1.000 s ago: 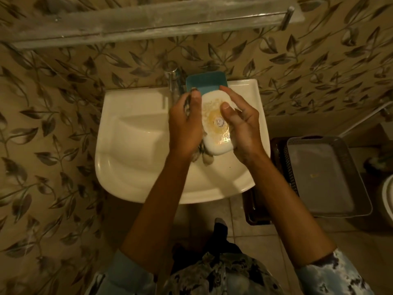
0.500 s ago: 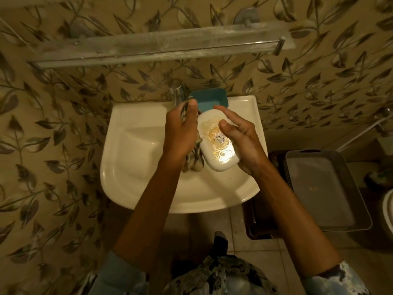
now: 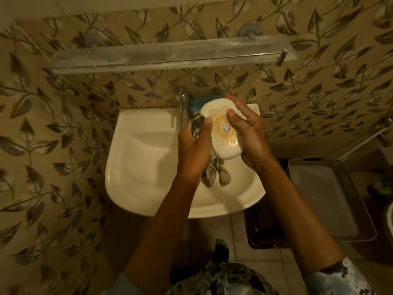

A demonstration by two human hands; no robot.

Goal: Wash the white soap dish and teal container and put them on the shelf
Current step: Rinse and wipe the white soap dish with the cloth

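**White soap dish (image 3: pixel 225 143) over sink (image 3: pixel 138 162), teal container (image 3: pixel 197 103) mostly hidden**

Your right hand (image 3: pixel 251 137) grips the dish, thumb on top. Your left hand (image 3: pixel 195 145) clutches a patterned cloth (image 3: pixel 214 173) beside it. Only a teal sliver shows behind, near the tap (image 3: pixel 181 107).

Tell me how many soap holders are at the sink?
2. The white soap dish is gripped by the right hand above the sink; the teal container sits behind it on the sink's back edge, mostly hidden. More may be hidden.
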